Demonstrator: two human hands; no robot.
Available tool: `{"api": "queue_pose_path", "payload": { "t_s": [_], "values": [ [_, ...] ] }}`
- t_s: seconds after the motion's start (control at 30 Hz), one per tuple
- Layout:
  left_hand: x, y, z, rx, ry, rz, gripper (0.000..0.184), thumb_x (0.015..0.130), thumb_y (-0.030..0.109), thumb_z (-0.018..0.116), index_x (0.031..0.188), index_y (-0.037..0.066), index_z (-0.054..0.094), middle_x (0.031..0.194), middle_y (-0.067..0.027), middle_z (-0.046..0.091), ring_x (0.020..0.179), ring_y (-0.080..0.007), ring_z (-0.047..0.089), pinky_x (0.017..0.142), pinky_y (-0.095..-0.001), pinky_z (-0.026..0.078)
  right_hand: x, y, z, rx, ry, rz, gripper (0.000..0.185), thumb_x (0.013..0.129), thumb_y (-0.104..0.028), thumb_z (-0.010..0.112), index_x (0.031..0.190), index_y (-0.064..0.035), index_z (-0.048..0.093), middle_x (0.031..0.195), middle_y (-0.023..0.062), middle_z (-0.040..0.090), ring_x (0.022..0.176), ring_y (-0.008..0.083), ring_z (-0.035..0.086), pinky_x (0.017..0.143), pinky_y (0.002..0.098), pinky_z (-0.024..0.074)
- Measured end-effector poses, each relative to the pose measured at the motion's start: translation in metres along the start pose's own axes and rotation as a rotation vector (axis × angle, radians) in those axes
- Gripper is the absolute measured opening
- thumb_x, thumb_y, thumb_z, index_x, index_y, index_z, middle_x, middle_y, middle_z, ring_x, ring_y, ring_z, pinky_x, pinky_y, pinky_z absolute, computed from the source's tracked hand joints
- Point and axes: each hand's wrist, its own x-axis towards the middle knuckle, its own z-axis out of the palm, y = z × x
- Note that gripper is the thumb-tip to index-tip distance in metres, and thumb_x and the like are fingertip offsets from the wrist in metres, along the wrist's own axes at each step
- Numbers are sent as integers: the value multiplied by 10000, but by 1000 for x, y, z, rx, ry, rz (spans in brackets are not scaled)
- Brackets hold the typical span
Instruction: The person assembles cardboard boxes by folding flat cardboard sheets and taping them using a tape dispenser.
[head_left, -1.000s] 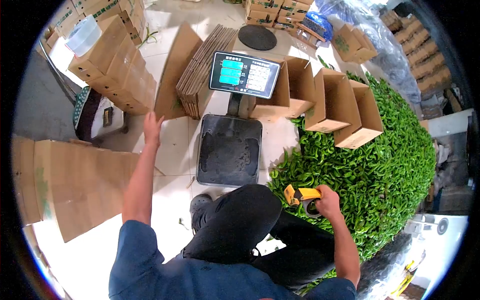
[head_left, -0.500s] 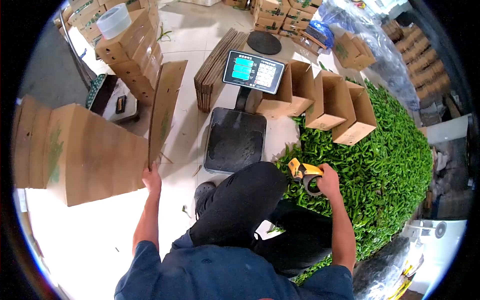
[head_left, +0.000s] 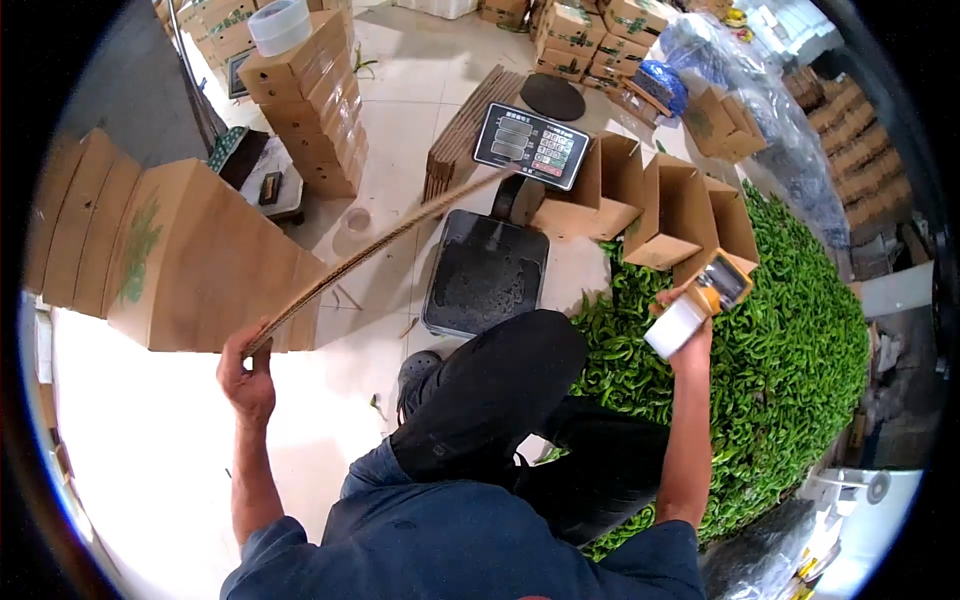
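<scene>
While a broad heap of glossy green chilli peppers covers the pale tiled floor on the person's right, a long, flat brown corrugated cardboard piece, seen almost edge-on, slants from the left hand toward the black platform scale. Whether its far end touches the scale's display cannot be told. The cardboard is probably light and stiff along its length, dry enough not to slip, but apt to crease if pinched hard. The left fingers are closed on its near end; a hold nearer the middle would likely balance it better. Smallest is the yellow-and-black plastic tape dispenser, in the right hand above the peppers' near edge. It looks rigid and modestly weighty, best held by its handle; the right fingers grip it, though blur hides their exact placing.
</scene>
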Motion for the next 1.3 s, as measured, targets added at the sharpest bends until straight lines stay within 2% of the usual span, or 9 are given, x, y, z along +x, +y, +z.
{"api": "queue_pose_path", "payload": {
  "t_s": [0.07, 0.17, 0.3, 0.43, 0.63, 0.73, 0.93, 1.07, 1.3],
  "values": [
    [10, 19, -7, -29, -98, 72, 204, 846, -114, 686, 1015, 0, 666, 1036, -149, 729, 919, -242, 704, 770, -335, 560, -1, -2, 29, -176, 31, -43, 338, 996, -337, 521, 1051, -38, 667, 1310, 155, 612, 1213, 280, 585, 911, 442, 557],
    [30, 52, -9, -27, -270, 228, 226, 836, -57, 717, 1045, 13, 669, 1007, -150, 736, 881, -274, 708, 758, -359, 557, 7, 10, 61, -51, -262, -69, 405, 945, -348, 610, 1149, -3, 668, 1534, 172, 420, 1237, 267, 578, 926, 433, 554],
    [57, 86, 48, -121, -473, 391, 247, 786, -43, 744, 1016, 29, 690, 957, -156, 731, 859, -321, 706, 747, -374, 559, 4, 10, 109, -661, -396, -222, 385, 759, -60, 802, 1126, -37, 687, 1650, 162, 225, 1533, 286, 193, 1169, 395, 307],
    [84, 103, 111, -240, -650, 309, 234, 812, 9, 749, 1037, 53, 702, 887, -141, 706, 791, -319, 674, 700, -383, 537, 18, 19, 97, -1322, -402, -331, 318, 709, 46, 728, 1011, -9, 645, 1274, 143, 623, 1230, 351, 544, 1038, 391, 423],
    [115, 76, 190, -320, -882, -24, 155, 908, 100, 709, 1046, 33, 694, 835, -60, 665, 757, -114, 599, 709, -282, 496, 24, 25, 60, -1171, -265, -147, 364, 711, 114, 695, 1051, 4, 624, 1222, 138, 618, 1138, 264, 599, 976, 341, 459],
    [106, 31, 239, -567, -853, -170, 154, 912, 89, 702, 1051, 23, 693, 868, -25, 670, 812, -99, 596, 751, -262, 490, 31, 34, 55, -1104, -138, 83, 388, 769, 157, 617, 1127, 9, 605, 1084, 108, 671, 1021, 185, 631, 934, 295, 472],
    [76, -17, 274, -719, -797, -334, 202, 939, 54, 647, 1140, 38, 659, 1037, -18, 671, 963, -108, 589, 872, -281, 470, 56, 44, 35, -1219, 87, 201, 377, 786, 116, 565, 1147, 14, 602, 989, 85, 671, 934, 160, 616, 874, 282, 476],
    [66, -5, 279, -663, -692, -441, 220, 976, 127, 615, 1184, 57, 636, 1087, -23, 659, 984, -114, 575, 897, -281, 455, 62, 50, 29, -1012, 286, 225, 375, 830, 64, 573, 1201, 22, 609, 1065, 84, 671, 988, 175, 604, 918, 312, 455],
    [55, 47, 297, -344, -370, -505, 683, 826, 386, 773, 1329, 19, 494, 1274, -151, 588, 1191, -289, 558, 1033, -402, 417, 60, 60, 22, -366, 489, 238, 396, 917, 21, 518, 1312, 13, 524, 1202, 114, 636, 1085, 255, 646, 905, 426, 531]
  ]
}}
